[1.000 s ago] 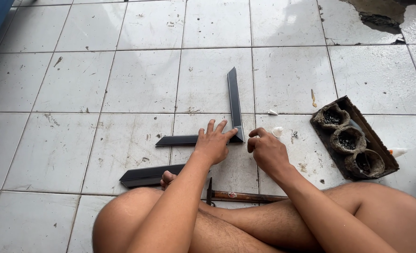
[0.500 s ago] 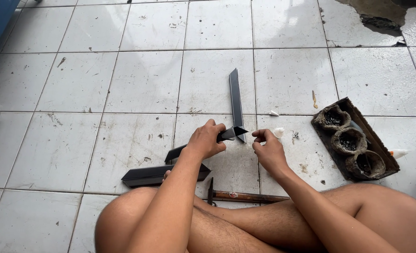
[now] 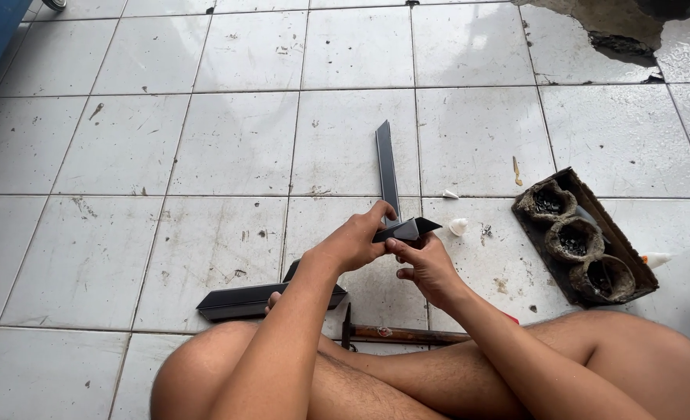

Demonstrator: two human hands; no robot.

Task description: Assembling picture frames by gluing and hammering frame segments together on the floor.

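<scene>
Your two dark strips (image 3: 395, 225) meet at a corner raised just off the tiled floor (image 3: 166, 155); if either grip slackens, that joint could slip out of line. Your left hand (image 3: 353, 243) is closed over the near strip at the corner. Your right hand (image 3: 427, 264) pinches the corner from below.

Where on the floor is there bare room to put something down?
Bare tiles lie left of the upright black strip, and between it and the tray of dark cups. It is crowded near the hands, around the hammer.
</scene>
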